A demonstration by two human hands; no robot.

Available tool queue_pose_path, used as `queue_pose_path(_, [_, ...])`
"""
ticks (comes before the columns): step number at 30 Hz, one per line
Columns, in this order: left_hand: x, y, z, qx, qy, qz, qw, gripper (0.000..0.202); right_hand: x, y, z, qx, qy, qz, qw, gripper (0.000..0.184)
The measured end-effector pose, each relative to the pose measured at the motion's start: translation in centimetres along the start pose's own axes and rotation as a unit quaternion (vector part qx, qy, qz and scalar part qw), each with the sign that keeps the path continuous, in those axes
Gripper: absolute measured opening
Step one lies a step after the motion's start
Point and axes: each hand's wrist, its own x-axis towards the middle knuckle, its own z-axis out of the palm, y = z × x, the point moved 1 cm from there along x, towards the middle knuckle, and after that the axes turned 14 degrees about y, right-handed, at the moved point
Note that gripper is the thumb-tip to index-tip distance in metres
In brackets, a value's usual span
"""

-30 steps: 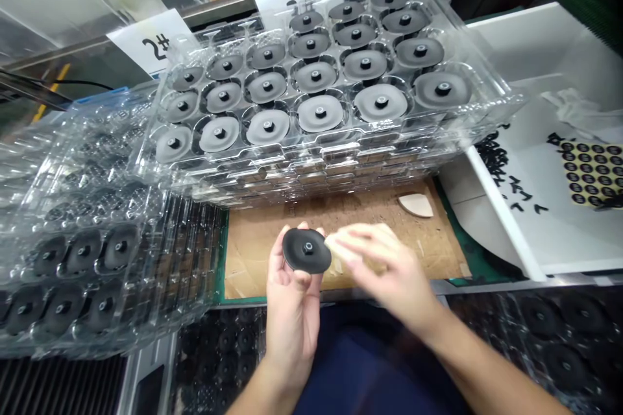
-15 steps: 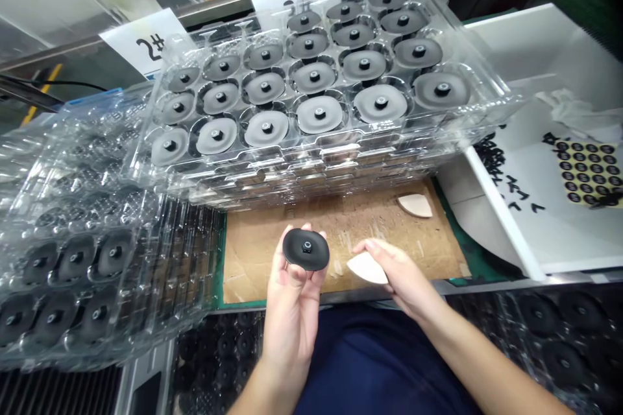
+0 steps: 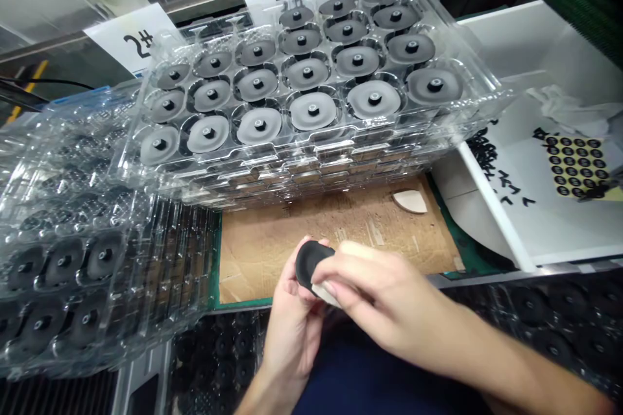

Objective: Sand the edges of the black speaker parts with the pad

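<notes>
My left hand (image 3: 294, 314) is closed around a black oval disc (image 3: 307, 262), which is tilted. My right hand (image 3: 389, 292) reaches across from the right and covers the disc's right side and its middle. Pinched in the right fingers is a white leaf-shaped pad (image 3: 326, 294), set against the disc's lower edge; most of the pad is hidden. Both hands are above the near edge of a brown cardboard sheet (image 3: 257, 253). A second white pad (image 3: 411, 201) lies on the sheet's far right.
Behind the sheet stand stacked clear trays (image 3: 272, 159) of similar black discs. More trays (image 3: 160, 259) are piled at the left. To the right, a white bin (image 3: 525, 240) holds small black pieces and a sheet of round stickers (image 3: 577, 165). A "2#" paper sign (image 3: 134, 39) stands behind.
My right hand has moved left with the white pad and brought it to the disc. The disc, earlier facing up with its knob showing, is now tilted in my left hand.
</notes>
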Motion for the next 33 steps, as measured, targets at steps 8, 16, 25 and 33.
queue_pose_path(8, [-0.7,0.9,0.3,-0.024,-0.011,-0.031,0.999,0.048,-1.1,-0.4,-0.3,0.044,0.041,-0.006,0.998,0.018])
queue_pose_path(16, [-1.2,1.3,0.8,0.003,-0.055,-0.055,0.997,0.045,-1.4,-0.8,-1.2,0.062,0.067,-0.038,0.995,0.018])
queue_pose_path(25, [-1.9,1.1,1.5,-0.016,-0.056,-0.091,0.994,0.047,-1.3,-0.6,-3.1,-0.127,0.136,-0.122,0.975,0.022])
queue_pose_path(33, [-2.0,0.1,1.6,0.084,-0.057,-0.138,0.985,0.022,1.0,-0.3,-3.6,-0.075,0.001,-0.143,0.987,0.018])
